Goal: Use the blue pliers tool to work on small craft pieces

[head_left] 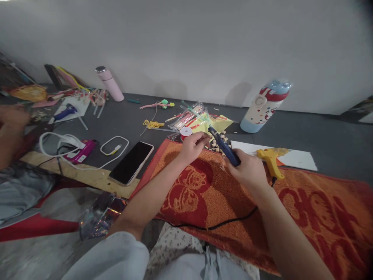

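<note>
My right hand (247, 171) is wrapped round a dark blue cutter (225, 149), its metal-tipped end pointing up and left. My left hand (195, 147) is pinched closed just left of that tip; whatever it holds is too small to make out. Below the tip, many small pale cut pieces (217, 144) lie scattered at the edge of an orange and red towel (233, 194). A white and red spool (185, 132) stands beside my left hand. Behind my hands are yellow paper (223, 123) and clear plastic packets of sticks (186, 118).
Right of my hand lies a yellow glue gun (271, 159) on white board (303, 159), its black cord crossing the towel. A patterned bottle (264, 109) and pink flask (112, 85) stand behind. Left are a phone (132, 162), a purple power strip (83, 151) and another person's arm (11, 132).
</note>
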`<action>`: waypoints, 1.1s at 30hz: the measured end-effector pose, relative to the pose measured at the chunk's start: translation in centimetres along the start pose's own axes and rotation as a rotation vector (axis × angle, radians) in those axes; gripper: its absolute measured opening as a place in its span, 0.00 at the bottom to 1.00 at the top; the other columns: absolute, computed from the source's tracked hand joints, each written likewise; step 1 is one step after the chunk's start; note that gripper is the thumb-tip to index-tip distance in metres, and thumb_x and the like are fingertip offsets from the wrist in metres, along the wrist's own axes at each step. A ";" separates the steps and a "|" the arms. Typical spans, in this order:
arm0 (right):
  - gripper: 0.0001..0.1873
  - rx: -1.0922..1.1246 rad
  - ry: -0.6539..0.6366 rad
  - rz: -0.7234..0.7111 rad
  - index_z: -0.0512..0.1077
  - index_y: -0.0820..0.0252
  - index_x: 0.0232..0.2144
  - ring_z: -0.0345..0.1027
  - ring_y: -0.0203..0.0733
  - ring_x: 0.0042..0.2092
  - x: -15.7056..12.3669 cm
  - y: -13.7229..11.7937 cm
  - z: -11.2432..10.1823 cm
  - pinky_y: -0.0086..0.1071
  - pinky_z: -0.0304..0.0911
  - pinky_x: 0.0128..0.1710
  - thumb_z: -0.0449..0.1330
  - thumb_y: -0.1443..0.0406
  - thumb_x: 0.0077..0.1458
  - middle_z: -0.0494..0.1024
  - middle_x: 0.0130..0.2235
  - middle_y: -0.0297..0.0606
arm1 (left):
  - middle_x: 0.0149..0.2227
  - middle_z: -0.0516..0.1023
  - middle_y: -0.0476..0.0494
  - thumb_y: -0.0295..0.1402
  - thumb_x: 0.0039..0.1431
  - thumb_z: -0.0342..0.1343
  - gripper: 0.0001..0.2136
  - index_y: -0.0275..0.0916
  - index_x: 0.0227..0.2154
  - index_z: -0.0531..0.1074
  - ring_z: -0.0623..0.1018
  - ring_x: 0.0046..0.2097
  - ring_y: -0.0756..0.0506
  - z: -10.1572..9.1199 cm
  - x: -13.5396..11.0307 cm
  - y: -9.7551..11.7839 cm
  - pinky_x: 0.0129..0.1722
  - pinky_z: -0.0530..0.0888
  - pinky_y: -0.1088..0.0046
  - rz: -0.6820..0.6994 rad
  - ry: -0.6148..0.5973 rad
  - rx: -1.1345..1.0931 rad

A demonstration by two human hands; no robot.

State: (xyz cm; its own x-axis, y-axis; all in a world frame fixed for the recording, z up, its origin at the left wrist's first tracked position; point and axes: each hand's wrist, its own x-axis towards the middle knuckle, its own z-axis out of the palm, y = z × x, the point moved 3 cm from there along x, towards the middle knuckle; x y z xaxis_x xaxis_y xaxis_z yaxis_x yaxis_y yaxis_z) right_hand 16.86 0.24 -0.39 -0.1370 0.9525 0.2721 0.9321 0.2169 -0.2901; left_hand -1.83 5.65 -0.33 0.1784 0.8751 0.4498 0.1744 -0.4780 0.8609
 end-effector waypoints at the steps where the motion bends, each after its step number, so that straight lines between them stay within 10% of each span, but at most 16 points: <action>1: 0.22 -0.001 -0.008 0.002 0.73 0.59 0.41 0.74 0.52 0.29 0.0 0.0 0.0 0.34 0.57 0.26 0.52 0.52 0.54 0.80 0.27 0.44 | 0.24 0.76 0.46 0.34 0.59 0.52 0.08 0.37 0.28 0.72 0.74 0.28 0.49 0.0 0.0 0.0 0.30 0.69 0.75 0.002 0.001 0.030; 13: 0.19 -0.036 -0.054 0.110 0.73 0.59 0.39 0.73 0.53 0.29 0.6 0.1 0.2 0.34 0.54 0.25 0.52 0.53 0.55 0.78 0.27 0.46 | 0.35 0.77 0.38 0.35 0.62 0.49 0.08 0.37 0.33 0.70 0.75 0.41 0.43 0.8 -1.5 2.4 0.44 0.70 0.66 0.316 0.103 0.630; 17: 0.18 -0.015 -0.040 0.142 0.72 0.61 0.40 0.72 0.51 0.30 0.7 0.1 0.3 0.33 0.53 0.26 0.52 0.55 0.55 0.79 0.28 0.46 | 0.26 0.74 0.44 0.42 0.61 0.50 0.15 0.37 0.26 0.70 0.73 0.29 0.49 2.2 -2.1 2.6 0.32 0.68 0.72 0.089 -0.101 0.513; 23: 0.17 0.025 -0.063 0.089 0.71 0.62 0.42 0.73 0.50 0.31 0.4 -1.2 0.6 0.32 0.53 0.27 0.53 0.59 0.53 0.79 0.29 0.45 | 0.36 0.79 0.39 0.48 0.54 0.57 0.20 0.35 0.40 0.70 0.78 0.36 0.45 4.4 -2.7 1.3 0.36 0.73 0.70 -0.218 -0.239 0.049; 33: 0.17 -0.064 -0.092 0.101 0.70 0.63 0.41 0.73 0.51 0.29 0.2 -2.0 0.0 0.32 0.50 0.25 0.52 0.62 0.50 0.79 0.30 0.47 | 0.45 0.77 0.37 0.46 0.49 0.63 0.22 0.37 0.43 0.69 0.76 0.48 0.40 4.8 -3.1 1.7 0.51 0.72 0.60 -0.221 -0.144 -0.042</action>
State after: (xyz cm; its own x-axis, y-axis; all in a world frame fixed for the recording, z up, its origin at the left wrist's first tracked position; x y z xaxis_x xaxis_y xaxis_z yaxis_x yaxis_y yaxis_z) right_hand 15.02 0.00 0.27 -0.0686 0.9850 0.1582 0.9617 0.1075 -0.2522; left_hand 2.57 1.77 -1.35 0.2769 0.9369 0.2135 0.1844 -0.2698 0.9451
